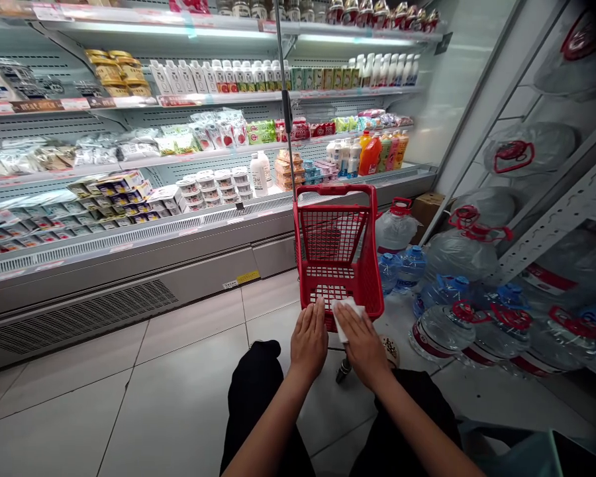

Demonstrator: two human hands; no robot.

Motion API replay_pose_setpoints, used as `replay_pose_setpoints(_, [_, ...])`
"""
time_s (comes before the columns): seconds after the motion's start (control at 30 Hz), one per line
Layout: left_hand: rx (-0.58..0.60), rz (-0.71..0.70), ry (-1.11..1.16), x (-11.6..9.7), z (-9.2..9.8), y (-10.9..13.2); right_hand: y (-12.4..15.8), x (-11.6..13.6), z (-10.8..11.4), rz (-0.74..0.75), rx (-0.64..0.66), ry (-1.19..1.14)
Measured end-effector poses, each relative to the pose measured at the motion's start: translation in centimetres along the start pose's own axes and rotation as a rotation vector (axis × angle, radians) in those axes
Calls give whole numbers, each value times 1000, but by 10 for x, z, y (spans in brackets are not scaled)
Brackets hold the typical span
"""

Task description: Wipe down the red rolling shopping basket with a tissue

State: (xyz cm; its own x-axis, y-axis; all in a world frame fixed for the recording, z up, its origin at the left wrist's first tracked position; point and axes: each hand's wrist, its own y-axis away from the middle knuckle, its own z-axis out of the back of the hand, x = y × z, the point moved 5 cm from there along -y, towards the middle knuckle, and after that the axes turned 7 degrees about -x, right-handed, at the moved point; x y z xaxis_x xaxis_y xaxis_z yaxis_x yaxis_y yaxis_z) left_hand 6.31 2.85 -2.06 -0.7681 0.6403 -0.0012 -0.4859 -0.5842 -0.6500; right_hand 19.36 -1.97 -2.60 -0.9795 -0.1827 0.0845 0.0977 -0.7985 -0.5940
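Observation:
A small red shopping cart [365, 278] stands right in front of me, its basket of plastic mesh facing me. My left hand [308, 338] lies palm down at the cart's near edge, fingers stretched out and nothing seen in them. Beside it, my right hand [361, 339] holds a white tissue or cloth [347, 305] under its extended fingers, against the near rim of the cart. Part of the cloth sticks out past the fingertips and to the left of the hand. The palms and thumbs' undersides are hidden.
A refrigerated case [203, 238] with dairy tubs [211, 189], cartons and bottles runs along the back and left. Its glass door handle [286, 111] hangs above the cart. Large water jugs [442, 331] crowd the floor at right, beside a shelf rack [551, 225].

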Motion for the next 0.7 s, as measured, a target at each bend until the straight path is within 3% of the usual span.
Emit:
replay_pose_setpoints(0.1, [-3, -19, -23, 1, 1, 2, -13, 23, -6, 45, 2, -33])
replay_pose_setpoints(0.17, [1, -27, -36, 6, 1, 4, -11, 23, -2, 74, 10, -33])
replay_pose_setpoints(0.27, [15, -33, -46, 15, 2, 7, 7, -2, 11, 75, 26, 2])
replay_pose_setpoints(0.43, [35, -39, -54, 19, 2, 11, 43, -56, 37, -60, -15, 89])
replay_pose_setpoints(0.7, [-2, 14, -23, 8, -1, 16, 36, -69, 25, -121, -29, 30])
